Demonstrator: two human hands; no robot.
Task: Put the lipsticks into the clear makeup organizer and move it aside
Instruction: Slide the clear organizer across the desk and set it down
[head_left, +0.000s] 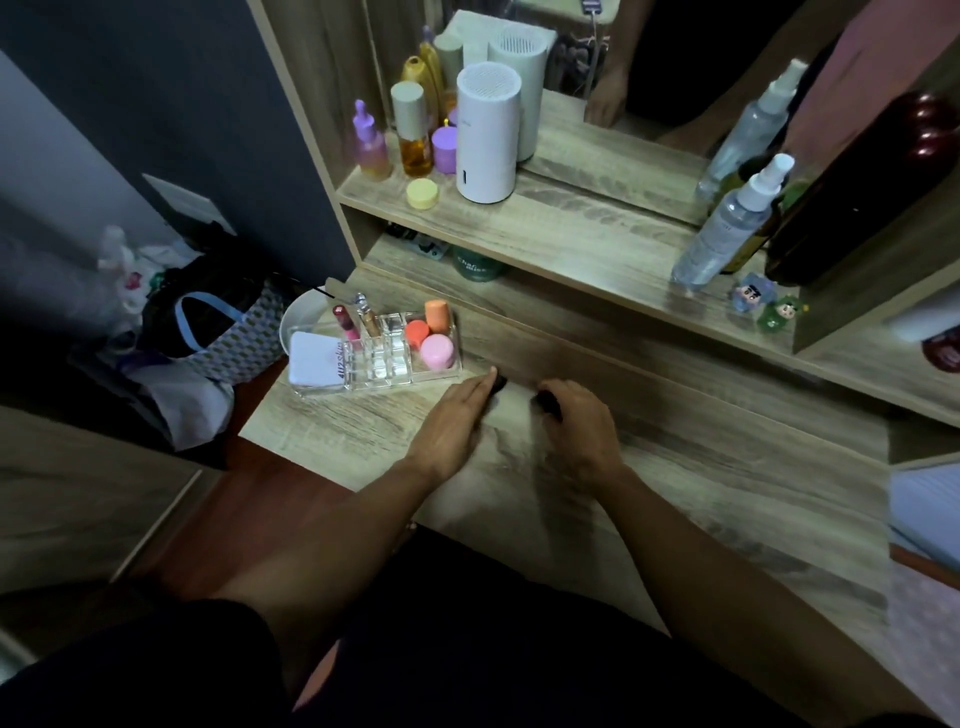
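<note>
You were at the pick-up step: both hands were down on the pale wood-grain bench (675, 467), each at a small dark tube that I took for a lipstick. Your left hand (457, 410) lay flat with its fingers straight, the fingertips touching the dark tube on the left (500, 383); whether it had gripped it I could not tell. Your right hand (576, 421) was curled around the dark tube on the right (545, 401). The clear acrylic compartmented makeup organizer (382, 353) sat near your left hand at the bench's left end, already holding a pink lip tube (345, 319) and a gold-capped tube (368, 317) upright. Several square cells looked free. Next, you needed to lift each tube, stand it upright over a free cell, and lower it in.
</note>
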